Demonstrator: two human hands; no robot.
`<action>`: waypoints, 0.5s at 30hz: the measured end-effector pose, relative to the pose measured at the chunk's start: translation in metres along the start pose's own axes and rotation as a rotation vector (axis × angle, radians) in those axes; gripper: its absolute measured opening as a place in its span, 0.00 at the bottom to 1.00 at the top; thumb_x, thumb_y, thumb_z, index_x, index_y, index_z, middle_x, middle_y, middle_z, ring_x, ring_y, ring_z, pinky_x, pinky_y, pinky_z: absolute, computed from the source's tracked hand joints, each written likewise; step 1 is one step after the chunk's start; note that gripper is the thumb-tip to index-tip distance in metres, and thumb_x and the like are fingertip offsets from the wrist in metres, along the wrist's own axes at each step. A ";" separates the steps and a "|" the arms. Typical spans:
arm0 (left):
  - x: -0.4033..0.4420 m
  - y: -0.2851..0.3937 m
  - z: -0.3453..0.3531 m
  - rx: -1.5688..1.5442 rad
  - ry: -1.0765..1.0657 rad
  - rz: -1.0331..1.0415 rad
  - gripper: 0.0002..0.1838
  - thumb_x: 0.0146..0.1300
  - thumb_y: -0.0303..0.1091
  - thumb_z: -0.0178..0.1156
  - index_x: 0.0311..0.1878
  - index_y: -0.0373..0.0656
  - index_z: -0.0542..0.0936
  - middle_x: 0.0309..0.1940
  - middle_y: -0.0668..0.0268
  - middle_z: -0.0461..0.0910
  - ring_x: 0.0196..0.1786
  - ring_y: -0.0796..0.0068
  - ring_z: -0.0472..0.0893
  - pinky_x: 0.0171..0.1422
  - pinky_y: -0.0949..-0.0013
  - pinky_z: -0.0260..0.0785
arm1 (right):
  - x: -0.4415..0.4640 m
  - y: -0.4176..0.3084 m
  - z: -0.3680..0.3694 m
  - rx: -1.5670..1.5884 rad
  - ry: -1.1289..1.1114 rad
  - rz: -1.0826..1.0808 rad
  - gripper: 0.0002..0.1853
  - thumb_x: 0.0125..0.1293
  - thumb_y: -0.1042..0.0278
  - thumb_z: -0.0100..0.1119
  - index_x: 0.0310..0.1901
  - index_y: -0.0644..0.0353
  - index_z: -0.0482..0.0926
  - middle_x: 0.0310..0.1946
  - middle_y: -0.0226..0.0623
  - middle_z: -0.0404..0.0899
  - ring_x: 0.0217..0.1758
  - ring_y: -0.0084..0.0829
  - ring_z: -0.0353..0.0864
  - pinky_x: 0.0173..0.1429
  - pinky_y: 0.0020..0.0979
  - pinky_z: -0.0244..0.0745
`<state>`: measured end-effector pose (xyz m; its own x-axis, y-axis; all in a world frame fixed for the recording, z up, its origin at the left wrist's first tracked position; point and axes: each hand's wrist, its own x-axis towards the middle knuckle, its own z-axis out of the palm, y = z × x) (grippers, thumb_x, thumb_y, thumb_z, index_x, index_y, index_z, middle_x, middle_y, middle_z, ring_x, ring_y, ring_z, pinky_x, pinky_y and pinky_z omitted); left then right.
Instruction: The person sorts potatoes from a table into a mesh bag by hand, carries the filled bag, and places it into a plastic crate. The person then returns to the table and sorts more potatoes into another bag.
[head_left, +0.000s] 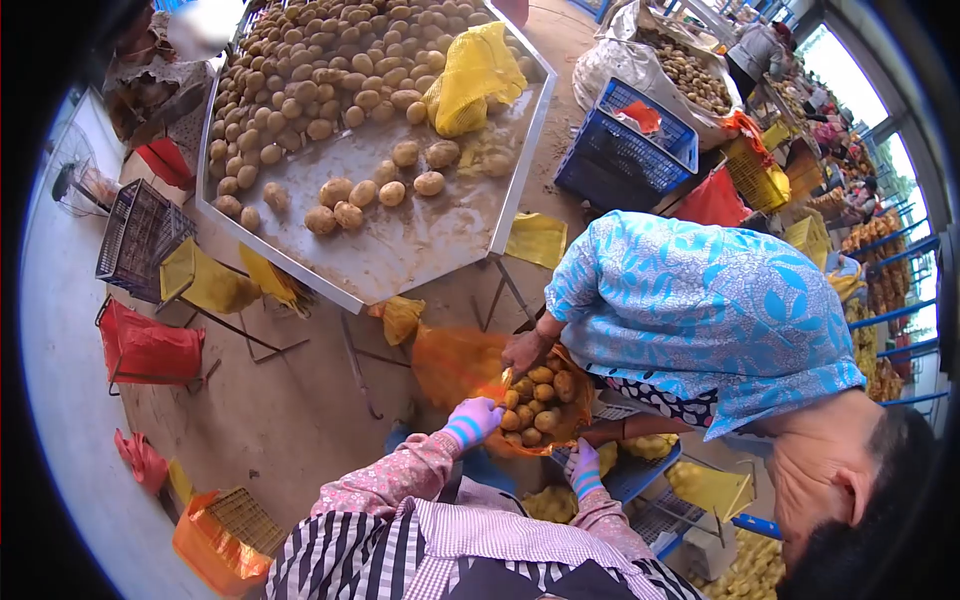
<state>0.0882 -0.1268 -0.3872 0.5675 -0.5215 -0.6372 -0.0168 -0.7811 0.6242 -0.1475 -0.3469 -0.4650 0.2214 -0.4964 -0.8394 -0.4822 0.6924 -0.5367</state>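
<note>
An orange mesh bag (455, 372) lies partly spread out, its mouth held open around a load of potatoes (540, 404). My left hand (476, 417), in a purple glove with striped cuff, is closed on the bag's near left edge. At the bag's lower right edge is my right hand (582, 464), gloved the same way, its fingers partly hidden by the bag's rim. A co-worker in a blue patterned shirt (700, 300) bends in from the right. One bare hand of the co-worker (525, 352) grips the far edge of the bag, and the other arm reaches beneath it.
A metal table (400, 260) holds many potatoes and a yellow mesh bag (466, 85). Blue crate (625, 150) and large white sack (640, 75) stand beyond. At left are a dark crate (135, 238) and a red bag (150, 345). Yellow bags lie at lower right.
</note>
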 end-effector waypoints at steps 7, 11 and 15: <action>0.015 0.067 0.045 -0.070 -0.078 0.070 0.25 0.72 0.56 0.56 0.42 0.42 0.88 0.41 0.49 0.88 0.50 0.46 0.87 0.60 0.49 0.76 | 0.042 -0.078 -0.075 -0.013 0.093 -0.121 0.17 0.74 0.46 0.53 0.32 0.48 0.69 0.12 0.22 0.51 0.10 0.25 0.50 0.17 0.33 0.50; 0.022 0.085 0.083 -0.118 -0.196 0.086 0.26 0.73 0.55 0.53 0.48 0.40 0.88 0.49 0.47 0.87 0.56 0.43 0.84 0.65 0.48 0.74 | 0.087 -0.134 -0.112 0.016 0.207 -0.105 0.20 0.71 0.39 0.57 0.30 0.44 0.71 0.13 0.20 0.53 0.11 0.24 0.53 0.17 0.32 0.50; 0.044 0.081 0.138 -0.260 -0.259 0.233 0.20 0.74 0.48 0.54 0.52 0.45 0.87 0.46 0.52 0.88 0.52 0.50 0.86 0.61 0.52 0.76 | 0.083 -0.167 -0.110 -0.115 0.422 -0.183 0.20 0.68 0.39 0.65 0.30 0.44 0.73 0.13 0.21 0.61 0.11 0.23 0.62 0.16 0.28 0.57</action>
<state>-0.0015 -0.2607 -0.4272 0.3474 -0.7685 -0.5373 0.1062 -0.5371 0.8368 -0.1424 -0.5612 -0.4352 -0.0408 -0.7906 -0.6110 -0.5638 0.5231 -0.6392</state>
